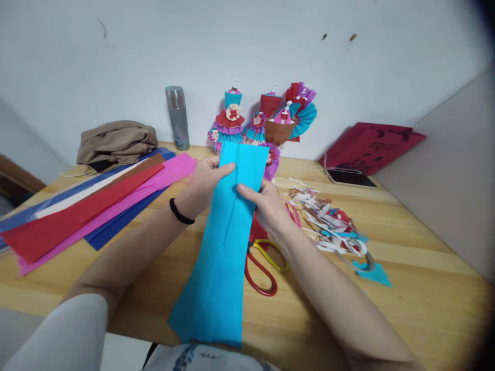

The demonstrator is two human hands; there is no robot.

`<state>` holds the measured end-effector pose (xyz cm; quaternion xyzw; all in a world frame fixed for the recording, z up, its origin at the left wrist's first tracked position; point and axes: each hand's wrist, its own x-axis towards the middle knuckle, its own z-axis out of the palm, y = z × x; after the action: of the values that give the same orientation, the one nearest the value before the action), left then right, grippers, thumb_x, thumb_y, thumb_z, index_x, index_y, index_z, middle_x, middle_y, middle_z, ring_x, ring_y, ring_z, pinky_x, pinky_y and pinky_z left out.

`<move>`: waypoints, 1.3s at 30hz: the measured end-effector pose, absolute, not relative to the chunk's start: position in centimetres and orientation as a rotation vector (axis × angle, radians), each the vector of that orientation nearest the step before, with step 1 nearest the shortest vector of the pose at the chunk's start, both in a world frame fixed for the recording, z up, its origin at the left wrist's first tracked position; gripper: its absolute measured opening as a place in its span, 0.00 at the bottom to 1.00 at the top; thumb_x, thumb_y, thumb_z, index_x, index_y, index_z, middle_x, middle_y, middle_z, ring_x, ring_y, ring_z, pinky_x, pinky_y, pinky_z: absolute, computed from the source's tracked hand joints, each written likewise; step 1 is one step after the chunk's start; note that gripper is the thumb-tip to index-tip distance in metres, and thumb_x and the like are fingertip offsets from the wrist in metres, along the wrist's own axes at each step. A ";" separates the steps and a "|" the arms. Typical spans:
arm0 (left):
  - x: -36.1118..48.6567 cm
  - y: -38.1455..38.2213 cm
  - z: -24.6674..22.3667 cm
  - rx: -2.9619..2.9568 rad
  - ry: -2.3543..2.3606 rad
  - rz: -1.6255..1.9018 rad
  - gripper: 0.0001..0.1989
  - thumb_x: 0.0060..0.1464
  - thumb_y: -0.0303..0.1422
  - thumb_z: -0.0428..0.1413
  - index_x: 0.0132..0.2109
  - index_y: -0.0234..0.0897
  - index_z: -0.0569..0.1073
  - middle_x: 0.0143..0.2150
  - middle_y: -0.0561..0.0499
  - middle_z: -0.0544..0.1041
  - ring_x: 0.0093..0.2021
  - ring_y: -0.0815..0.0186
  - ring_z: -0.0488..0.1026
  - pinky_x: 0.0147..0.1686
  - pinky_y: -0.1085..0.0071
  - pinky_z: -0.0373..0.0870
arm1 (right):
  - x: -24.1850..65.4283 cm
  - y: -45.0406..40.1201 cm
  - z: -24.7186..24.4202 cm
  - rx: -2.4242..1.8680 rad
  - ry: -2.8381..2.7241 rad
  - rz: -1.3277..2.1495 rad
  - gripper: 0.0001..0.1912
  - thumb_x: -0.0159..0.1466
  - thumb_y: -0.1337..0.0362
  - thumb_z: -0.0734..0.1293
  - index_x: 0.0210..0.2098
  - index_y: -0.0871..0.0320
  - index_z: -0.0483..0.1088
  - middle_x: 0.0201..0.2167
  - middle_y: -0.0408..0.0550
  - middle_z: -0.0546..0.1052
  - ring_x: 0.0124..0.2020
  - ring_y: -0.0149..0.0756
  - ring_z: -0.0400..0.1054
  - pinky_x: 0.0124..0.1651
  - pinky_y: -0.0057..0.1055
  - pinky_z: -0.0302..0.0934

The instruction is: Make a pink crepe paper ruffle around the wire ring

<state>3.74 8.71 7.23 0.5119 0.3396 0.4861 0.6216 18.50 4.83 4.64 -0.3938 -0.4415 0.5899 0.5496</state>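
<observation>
A long strip of bright blue crepe paper (pixel 228 247) hangs from both hands down toward the table's front edge. My left hand (pixel 207 180) grips its upper left side, thumb on the front and fingers behind. On the right side, slightly lower, my right hand (pixel 266 201) pinches the same paper with its thumb on top; its other fingers are mostly hidden. Scissors with one red and one yellow handle (pixel 263 265) lie on the table beside the paper, their blades covered. Under my right hand a piece of red paper (pixel 258 231) partly shows.
Folded crepe paper strips (pixel 100 211) in several colours lie at the left, near a brown cloth (pixel 118 141) and a grey flask (pixel 178 118). Small paper-dressed figures (pixel 231 116) stand by the wall. Paper scraps (pixel 328 221), a phone (pixel 351 178) and a dark pink bag (pixel 371 147) are at the right.
</observation>
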 end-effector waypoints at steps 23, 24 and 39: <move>2.8 9.6 7.4 0.935 0.809 1.156 0.04 0.58 0.27 0.57 0.35 0.31 0.76 0.28 0.50 0.79 0.30 0.65 0.74 0.40 0.62 0.75 | 25.0 0.3 4.9 -1.718 -2.292 0.737 0.04 0.59 0.62 0.68 0.31 0.57 0.72 0.26 0.47 0.77 0.29 0.37 0.70 0.31 0.32 0.56; 2.7 9.8 7.3 0.926 0.812 1.157 0.04 0.58 0.27 0.57 0.35 0.31 0.76 0.28 0.50 0.79 0.31 0.64 0.75 0.42 0.61 0.75 | 24.8 -1.0 4.7 -1.831 -2.378 0.663 0.05 0.60 0.62 0.67 0.34 0.57 0.73 0.30 0.50 0.78 0.31 0.40 0.71 0.32 0.32 0.55; 1.7 10.8 7.5 0.706 0.832 1.123 0.09 0.63 0.26 0.53 0.47 0.27 0.75 0.37 0.43 0.82 0.39 0.59 0.78 0.52 0.54 0.73 | 27.3 -5.4 4.5 -1.844 -2.477 0.744 0.34 0.56 0.70 0.64 0.63 0.52 0.66 0.42 0.53 0.81 0.39 0.47 0.76 0.37 0.36 0.65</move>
<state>1.72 10.85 7.48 0.3179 0.3747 0.5058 0.7090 27.33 -5.38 4.45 -0.5805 -0.7797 0.2342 -0.0172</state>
